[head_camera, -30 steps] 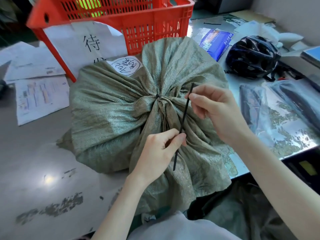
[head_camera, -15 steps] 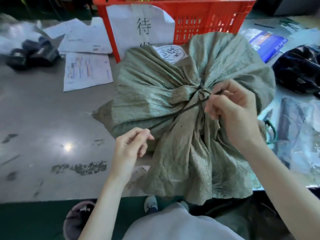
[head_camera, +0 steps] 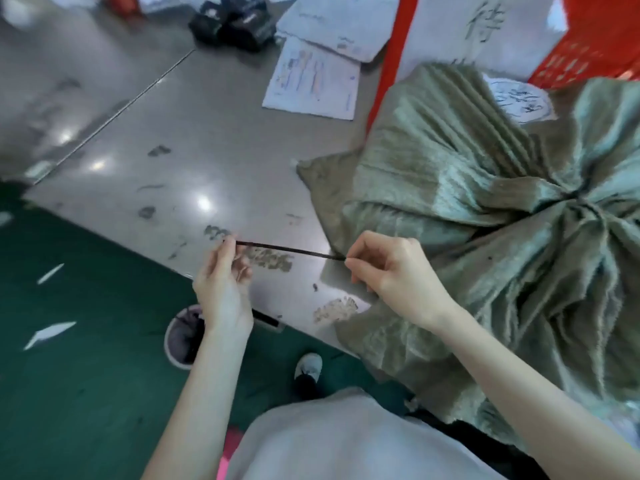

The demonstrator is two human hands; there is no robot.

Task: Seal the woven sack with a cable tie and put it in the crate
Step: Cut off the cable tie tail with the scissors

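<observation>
- The left hand [head_camera: 223,282] pinches one end of a thin black plastic cable tie [head_camera: 287,250] between curled fingertips.
- The right hand [head_camera: 394,271] pinches the other end, held taut above the grey table [head_camera: 173,133].
- The crumpled grey-green woven sack [head_camera: 467,174], its mouth gathered, lies on the table against the red plastic crate [head_camera: 585,60].

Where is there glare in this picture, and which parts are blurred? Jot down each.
Head view: lamp glare makes bright spots on the table. Head view: the crate, papers and sack are smeared by blur. Head view: the tie, pinched between the left hand and the right hand, looks sharper.
</observation>
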